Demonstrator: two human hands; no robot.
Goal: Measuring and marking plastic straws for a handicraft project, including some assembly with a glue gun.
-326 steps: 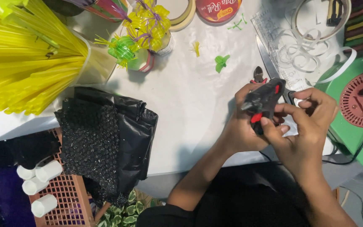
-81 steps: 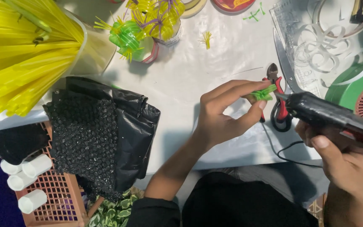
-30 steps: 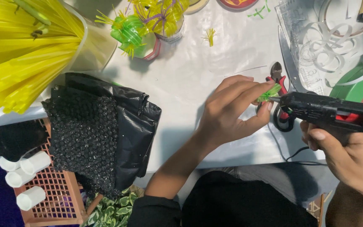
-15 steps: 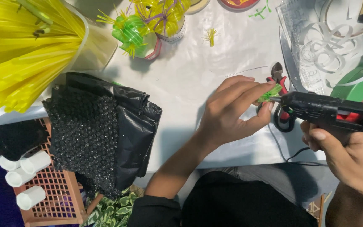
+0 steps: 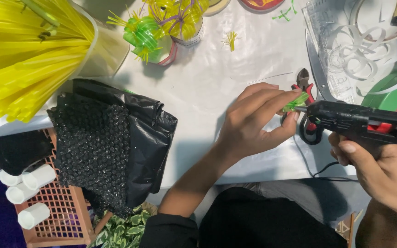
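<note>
The left hand (image 5: 253, 124) pinches a small green straw piece (image 5: 296, 102) between fingertips above the white table (image 5: 207, 92). The right hand (image 5: 382, 170) stays clamped around the black glue gun (image 5: 359, 123). Over the last second its nozzle has barely shifted and touches the piece, so gluing seems underway.

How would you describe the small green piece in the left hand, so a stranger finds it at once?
Start at the white table and find the black glue gun in the right hand. Its nozzle touches a small green strip piece, pinched by the left hand. Other green pieces lie unheld, farther away.
</note>
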